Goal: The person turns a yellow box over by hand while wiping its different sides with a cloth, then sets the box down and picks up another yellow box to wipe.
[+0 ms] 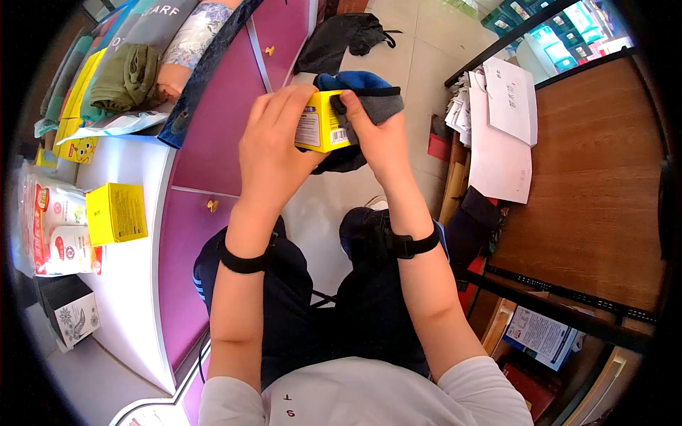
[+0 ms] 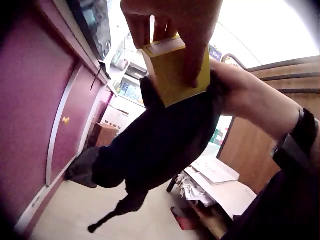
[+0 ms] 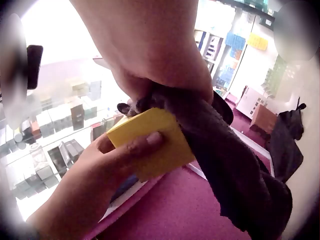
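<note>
A small yellow box [image 1: 321, 131] with a barcode and printed label is held up in front of the body. My left hand [image 1: 273, 153] grips it from the left, its thumb along one face in the right wrist view. On the other side my right hand [image 1: 383, 142] holds a dark cloth [image 1: 387, 108] against the box, thumb by the box's upper edge. Blue and grey parts of the cloth show in the head view. Below the hands the dark cloth [image 2: 155, 145] hangs down in the left wrist view, with a narrow tail at its lower end.
On the white counter at left stand another yellow box [image 1: 117, 213], white packets [image 1: 67, 231] and rolled fabrics [image 1: 128, 74]. Purple cabinet doors [image 1: 213, 135] run below. A black bag [image 1: 341, 42] lies on the floor ahead. At right is a wooden desk [image 1: 590, 177] with papers [image 1: 504, 121].
</note>
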A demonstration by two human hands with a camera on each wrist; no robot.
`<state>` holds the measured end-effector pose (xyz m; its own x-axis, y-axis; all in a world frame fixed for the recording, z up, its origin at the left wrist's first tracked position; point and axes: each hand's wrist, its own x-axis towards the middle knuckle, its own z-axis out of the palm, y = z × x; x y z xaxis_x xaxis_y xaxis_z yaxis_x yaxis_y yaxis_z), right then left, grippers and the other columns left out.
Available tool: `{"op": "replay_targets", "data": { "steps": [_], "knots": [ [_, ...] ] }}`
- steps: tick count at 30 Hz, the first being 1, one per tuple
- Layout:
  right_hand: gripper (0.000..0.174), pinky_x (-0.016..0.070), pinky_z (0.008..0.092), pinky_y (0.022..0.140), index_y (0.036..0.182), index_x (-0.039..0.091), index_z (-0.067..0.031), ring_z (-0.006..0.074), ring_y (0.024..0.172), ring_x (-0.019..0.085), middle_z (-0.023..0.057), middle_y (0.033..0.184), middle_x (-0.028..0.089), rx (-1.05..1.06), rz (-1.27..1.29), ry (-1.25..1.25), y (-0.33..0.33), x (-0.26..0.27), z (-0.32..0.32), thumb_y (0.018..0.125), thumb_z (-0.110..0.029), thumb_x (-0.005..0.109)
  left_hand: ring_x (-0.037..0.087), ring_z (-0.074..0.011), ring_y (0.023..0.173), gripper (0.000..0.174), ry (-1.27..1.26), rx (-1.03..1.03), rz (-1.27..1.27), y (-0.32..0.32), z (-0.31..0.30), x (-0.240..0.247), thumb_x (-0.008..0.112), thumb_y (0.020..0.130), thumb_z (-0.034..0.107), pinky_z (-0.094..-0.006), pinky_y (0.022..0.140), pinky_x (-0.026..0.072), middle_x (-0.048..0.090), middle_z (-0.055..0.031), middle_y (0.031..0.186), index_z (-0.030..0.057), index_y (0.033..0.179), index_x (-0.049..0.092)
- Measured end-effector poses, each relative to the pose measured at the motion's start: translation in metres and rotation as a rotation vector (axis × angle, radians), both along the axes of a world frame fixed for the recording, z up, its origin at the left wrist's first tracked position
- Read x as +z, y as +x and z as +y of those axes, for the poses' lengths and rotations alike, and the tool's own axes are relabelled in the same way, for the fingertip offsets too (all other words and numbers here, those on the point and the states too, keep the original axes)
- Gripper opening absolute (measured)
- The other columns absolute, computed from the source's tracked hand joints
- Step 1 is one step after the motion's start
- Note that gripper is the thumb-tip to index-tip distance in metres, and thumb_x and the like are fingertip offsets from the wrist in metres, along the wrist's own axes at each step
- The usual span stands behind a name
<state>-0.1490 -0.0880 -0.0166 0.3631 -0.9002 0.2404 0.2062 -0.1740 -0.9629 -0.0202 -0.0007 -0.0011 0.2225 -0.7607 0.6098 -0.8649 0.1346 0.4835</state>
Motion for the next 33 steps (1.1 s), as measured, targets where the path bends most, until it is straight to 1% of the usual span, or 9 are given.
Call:
{"op": "replay_targets", "data": {
  "steps": [7, 14, 17, 19, 20, 23, 25, 28, 33],
  "knots": [
    [0.025, 0.0494, 0.0258, 0.072, 0.093, 0.069, -0.0009, 0.0105, 0.077, 0.062, 0.0039, 0.085, 0.07, -0.154, 0.04, -0.042, -0.005, -0.007, -0.009, 0.088, -0.024, 0.075, 0.057, -0.0307, 0.106, 0.068, -0.025, -0.036, 0.027, -0.002, 0.001, -0.001, 0.086, 0.054, 0.008, -0.0381, 0.087, 0.0507, 0.063, -0.0066, 0.115, 0.0083, 0.117, 0.058],
    [0.019, 0.0495, 0.0252, 0.069, 0.089, 0.069, -0.0009, 0.0103, 0.075, 0.062, 0.0041, 0.084, 0.07, -0.241, 0.042, -0.013, -0.012, 0.006, -0.006, 0.086, -0.019, 0.076, 0.057, -0.0307, 0.105, 0.073, -0.012, -0.033, 0.066, -0.001, 0.0, -0.001, 0.091, 0.053, 0.016, -0.0395, 0.086, 0.0501, 0.063, -0.0084, 0.115, 0.0073, 0.118, 0.059],
    [0.02, 0.0505, 0.0257, 0.072, 0.095, 0.07, -0.0017, 0.0105, 0.079, 0.064, 0.0039, 0.09, 0.07, -0.235, -0.028, 0.078, -0.01, 0.006, -0.004, 0.087, -0.02, 0.075, 0.059, -0.0269, 0.108, 0.074, 0.014, -0.038, 0.186, 0.0, 0.0, -0.002, 0.092, 0.057, 0.016, -0.0367, 0.094, 0.0501, 0.062, -0.0102, 0.114, 0.0041, 0.121, 0.057],
    [0.025, 0.0508, 0.0259, 0.079, 0.103, 0.069, -0.0025, 0.0109, 0.088, 0.064, 0.0049, 0.098, 0.07, -0.052, -0.185, 0.239, -0.009, 0.013, 0.001, 0.089, -0.023, 0.073, 0.059, -0.0232, 0.113, 0.075, -0.025, -0.099, 0.391, 0.0, -0.003, -0.005, 0.092, 0.059, 0.013, -0.036, 0.098, 0.0493, 0.058, -0.0094, 0.12, 0.0029, 0.124, 0.054],
    [0.033, 0.0499, 0.0265, 0.085, 0.114, 0.065, -0.0032, 0.0113, 0.096, 0.063, 0.0056, 0.107, 0.068, 0.095, -0.163, 0.272, -0.011, 0.017, 0.004, 0.092, -0.028, 0.068, 0.059, -0.0232, 0.113, 0.075, -0.025, -0.099, 0.391, -0.001, -0.003, -0.005, 0.092, 0.059, 0.013, -0.036, 0.098, 0.0493, 0.058, -0.0094, 0.12, 0.0029, 0.124, 0.054],
    [0.037, 0.0493, 0.0269, 0.087, 0.119, 0.061, -0.0038, 0.011, 0.099, 0.062, 0.0052, 0.109, 0.066, 0.259, -0.249, 0.374, -0.006, 0.017, 0.006, 0.095, -0.031, 0.065, 0.058, -0.022, 0.116, 0.076, -0.003, -0.131, 0.46, -0.002, -0.003, -0.004, 0.091, 0.061, 0.011, -0.0366, 0.101, 0.0479, 0.054, -0.0084, 0.125, 0.0036, 0.126, 0.053],
    [0.037, 0.0495, 0.0267, 0.086, 0.12, 0.061, -0.0038, 0.0106, 0.098, 0.062, 0.0044, 0.109, 0.066, 0.277, -0.201, 0.362, -0.013, 0.016, 0.004, 0.095, -0.031, 0.064, 0.055, -0.0289, 0.113, 0.074, -0.072, -0.119, 0.44, -0.003, -0.002, -0.003, 0.091, 0.059, 0.015, -0.0373, 0.097, 0.0506, 0.06, -0.0111, 0.12, 0.0033, 0.124, 0.056],
    [0.038, 0.0499, 0.0264, 0.085, 0.12, 0.06, -0.0039, 0.0096, 0.096, 0.062, 0.0027, 0.108, 0.065, 0.326, -0.106, 0.342, -0.017, 0.016, 0.003, 0.096, -0.032, 0.063, 0.055, -0.0294, 0.113, 0.075, -0.104, -0.108, 0.384, -0.001, -0.003, -0.008, 0.091, 0.059, 0.014, -0.037, 0.095, 0.0501, 0.06, -0.0112, 0.121, 0.0042, 0.124, 0.056],
    [0.034, 0.0496, 0.0233, 0.078, 0.111, 0.064, -0.002, 0.0063, 0.089, 0.06, 0.0004, 0.098, 0.066, 0.174, 0.059, 0.289, -0.018, 0.021, 0.007, 0.097, -0.033, 0.062, 0.055, -0.0289, 0.113, 0.074, -0.097, -0.078, 0.27, 0.001, -0.005, -0.01, 0.09, 0.058, 0.012, -0.0372, 0.096, 0.049, 0.059, -0.0111, 0.121, 0.0049, 0.124, 0.056]
  ]
}}
